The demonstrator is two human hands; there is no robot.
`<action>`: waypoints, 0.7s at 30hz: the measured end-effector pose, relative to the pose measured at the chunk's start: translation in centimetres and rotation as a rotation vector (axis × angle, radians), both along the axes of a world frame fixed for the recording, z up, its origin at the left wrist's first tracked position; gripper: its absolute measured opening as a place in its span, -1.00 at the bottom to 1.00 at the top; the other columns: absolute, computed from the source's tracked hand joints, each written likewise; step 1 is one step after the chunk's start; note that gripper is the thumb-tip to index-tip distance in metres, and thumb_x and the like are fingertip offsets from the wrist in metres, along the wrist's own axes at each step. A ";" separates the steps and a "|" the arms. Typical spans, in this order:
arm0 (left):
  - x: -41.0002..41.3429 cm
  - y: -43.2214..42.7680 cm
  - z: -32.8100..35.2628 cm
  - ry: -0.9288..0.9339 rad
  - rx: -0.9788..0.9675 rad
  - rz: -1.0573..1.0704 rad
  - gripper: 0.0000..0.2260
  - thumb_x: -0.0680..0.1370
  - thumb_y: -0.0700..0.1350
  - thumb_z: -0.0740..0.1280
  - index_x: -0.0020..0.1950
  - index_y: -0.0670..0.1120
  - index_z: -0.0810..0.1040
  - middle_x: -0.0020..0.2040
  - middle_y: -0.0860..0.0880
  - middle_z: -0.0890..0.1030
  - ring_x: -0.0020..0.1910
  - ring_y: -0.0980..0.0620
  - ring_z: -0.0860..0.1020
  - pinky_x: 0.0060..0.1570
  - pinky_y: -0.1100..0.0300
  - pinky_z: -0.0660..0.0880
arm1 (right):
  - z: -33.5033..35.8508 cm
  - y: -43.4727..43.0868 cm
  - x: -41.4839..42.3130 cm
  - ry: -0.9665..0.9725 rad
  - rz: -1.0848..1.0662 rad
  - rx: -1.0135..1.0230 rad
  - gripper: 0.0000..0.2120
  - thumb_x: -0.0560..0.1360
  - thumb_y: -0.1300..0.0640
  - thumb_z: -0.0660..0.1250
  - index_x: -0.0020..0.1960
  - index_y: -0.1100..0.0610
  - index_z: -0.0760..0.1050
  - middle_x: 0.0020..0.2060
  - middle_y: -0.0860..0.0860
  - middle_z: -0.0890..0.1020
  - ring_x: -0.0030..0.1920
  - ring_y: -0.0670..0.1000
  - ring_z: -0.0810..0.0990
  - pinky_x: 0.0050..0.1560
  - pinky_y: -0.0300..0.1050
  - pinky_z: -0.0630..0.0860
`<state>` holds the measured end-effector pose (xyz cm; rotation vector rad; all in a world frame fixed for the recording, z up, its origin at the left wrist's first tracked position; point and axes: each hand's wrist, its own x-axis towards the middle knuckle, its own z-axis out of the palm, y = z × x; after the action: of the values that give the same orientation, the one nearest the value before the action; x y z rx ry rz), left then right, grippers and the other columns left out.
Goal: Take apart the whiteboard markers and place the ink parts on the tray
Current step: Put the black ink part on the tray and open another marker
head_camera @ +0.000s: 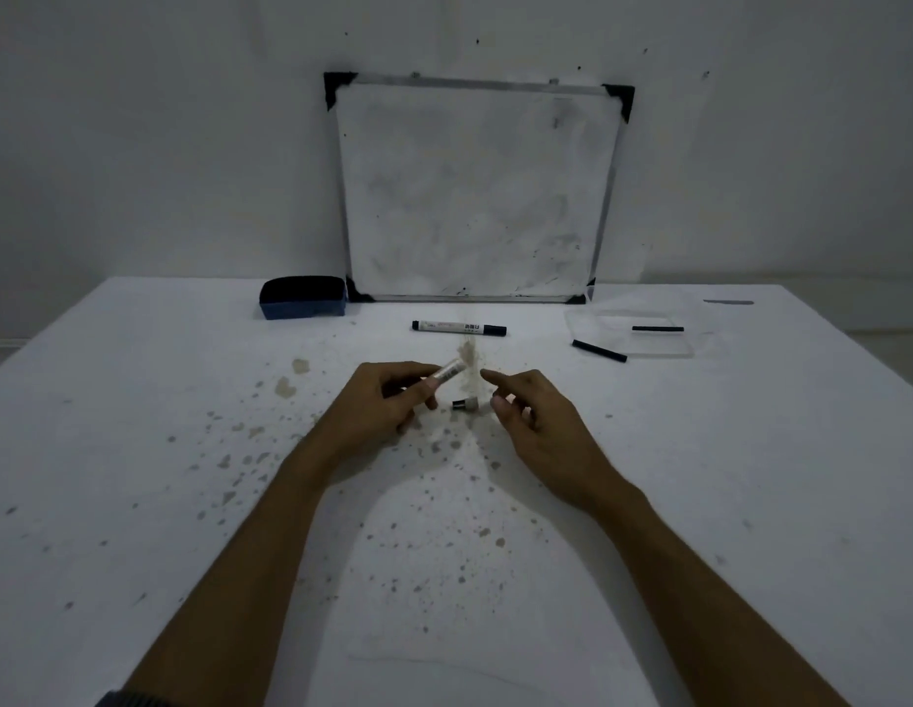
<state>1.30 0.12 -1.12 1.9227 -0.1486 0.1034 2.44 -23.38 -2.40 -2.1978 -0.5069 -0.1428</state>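
My left hand (388, 400) grips a white marker barrel (451, 371), which points up and to the right. A small marker tip piece (466, 404), black and white, lies on the table between my hands. My right hand (533, 415) hovers beside it with curled, separated fingers and nothing in them. A whole whiteboard marker (459, 327) lies farther back. The clear tray (630, 331) sits at the right with one black ink stick (657, 329) inside it. A second black ink stick (598, 351) lies across the tray's front left edge.
A small whiteboard (474, 191) leans against the wall at the back. A blue eraser (303, 297) sits to its left. The white table (138, 451) is speckled with brown stains around my hands.
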 end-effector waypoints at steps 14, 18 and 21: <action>1.1 -0.3 0.1 0.209 -0.387 -0.081 -0.76 0.66 -0.09 0.36 0.29 -0.10 0.66 -0.08 -0.13 0.67 -0.21 -0.10 0.64 -0.28 0.08 0.61 | 0.6 0.7 2.1 0.118 -0.082 0.368 -0.68 0.66 0.01 0.30 0.39 0.00 0.55 0.03 -0.04 0.74 -0.17 -0.22 0.66 -0.16 -0.32 0.58; 0.6 -0.5 0.3 0.187 -0.249 -0.140 -0.74 0.63 -0.12 0.40 0.32 -0.04 0.67 -0.09 -0.10 0.71 -0.26 -0.06 0.63 -0.33 0.15 0.60 | 1.0 0.5 2.2 0.277 -0.134 0.630 -0.77 0.59 0.01 0.41 0.19 0.09 0.63 -0.16 -0.07 0.76 -0.24 -0.16 0.65 -0.20 -0.29 0.55; 0.3 -0.9 0.5 0.178 -0.162 -0.148 -0.71 0.62 -0.11 0.41 0.34 -0.04 0.66 -0.08 -0.07 0.75 -0.28 -0.04 0.65 -0.31 0.20 0.61 | 1.0 0.7 2.3 0.290 -0.123 0.706 -0.77 0.57 0.03 0.44 0.15 0.12 0.68 -0.15 -0.03 0.77 -0.20 -0.11 0.69 -0.13 -0.29 0.60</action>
<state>1.59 -0.76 -0.61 1.7435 -0.1572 -0.1503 4.76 -22.70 -1.37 -1.5188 -0.1211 -0.0528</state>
